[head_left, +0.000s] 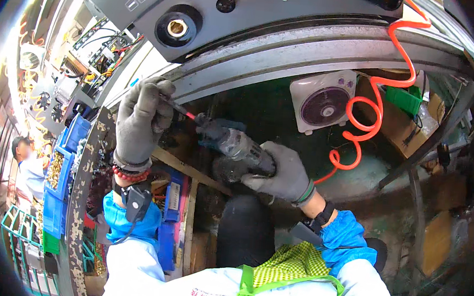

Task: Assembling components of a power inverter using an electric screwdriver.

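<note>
My right hand (284, 173), in a grey glove, is wrapped round the rear of a dark, worn power screwdriver (240, 147). The tool lies tilted, its front end toward my left hand. A thin bit with a red collar (190, 115) sticks out of its nose. My left hand (145, 108), also gloved, is closed with its fingertips pinched at the bit's far end. Whatever sits between those fingertips is too small to make out. Beyond both hands lies a large dark grey panel (290, 19) with round black fittings, one of them with a brass centre (177, 28).
An orange coiled hose (380, 103) hangs at the right, running down behind my right hand. A white box fan (324, 102) stands below the bench rail (321, 49). Blue bins (60, 163) with small brass parts line the left, where another person (31, 169) is farther off.
</note>
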Demonstrator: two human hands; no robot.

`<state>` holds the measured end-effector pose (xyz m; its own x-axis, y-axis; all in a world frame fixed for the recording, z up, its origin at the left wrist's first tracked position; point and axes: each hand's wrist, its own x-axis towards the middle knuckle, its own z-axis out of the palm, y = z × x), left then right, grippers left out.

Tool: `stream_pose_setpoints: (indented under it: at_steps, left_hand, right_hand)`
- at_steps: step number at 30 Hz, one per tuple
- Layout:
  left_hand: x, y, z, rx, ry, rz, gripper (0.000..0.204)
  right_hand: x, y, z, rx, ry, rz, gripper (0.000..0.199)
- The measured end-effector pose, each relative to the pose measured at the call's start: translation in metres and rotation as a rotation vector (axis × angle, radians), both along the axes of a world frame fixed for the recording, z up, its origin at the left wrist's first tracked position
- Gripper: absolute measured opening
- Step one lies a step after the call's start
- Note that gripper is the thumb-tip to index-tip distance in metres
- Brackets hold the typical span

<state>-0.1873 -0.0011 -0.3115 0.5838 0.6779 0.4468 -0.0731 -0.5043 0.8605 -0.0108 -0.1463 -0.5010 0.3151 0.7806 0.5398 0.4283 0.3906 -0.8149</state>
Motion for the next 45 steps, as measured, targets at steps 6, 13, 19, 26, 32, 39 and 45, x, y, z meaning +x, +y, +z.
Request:
stream_pose_setpoints:
  at_steps: [6,13,19,26,32,39,45]
  left_hand:
    - [0.008,0.007,0.044,0.201,-0.203,0.119,0.067]
    - [0.04,0.042,0.083,0.23,-0.357,-0.147,0.059]
    - [0.049,0.041,0.087,0.054,-0.357,-0.278,0.057]
    - [0.049,0.041,0.086,0.064,-0.337,-0.288,0.055]
    - [0.05,0.039,0.089,0.027,-0.324,-0.354,0.054]
    - [0.05,0.039,0.092,-0.147,-0.38,-0.332,0.058]
    - [0.052,0.035,0.09,-0.081,-0.306,-0.372,0.062]
  right_hand:
    - [-0.022,0.021,0.021,0.023,0.141,-0.03,0.055]
    - [-0.038,0.058,0.036,0.13,0.163,-0.113,0.045]
    - [-0.038,0.067,0.036,0.217,0.135,-0.198,0.045]
    - [-0.042,0.062,0.039,0.162,0.173,-0.126,0.062]
    - [-0.036,0.077,0.039,0.197,0.184,-0.12,0.063]
    - [-0.043,0.104,0.042,0.42,0.275,-0.105,0.057]
    - [-0.049,0.103,0.041,0.22,0.257,-0.059,0.056]
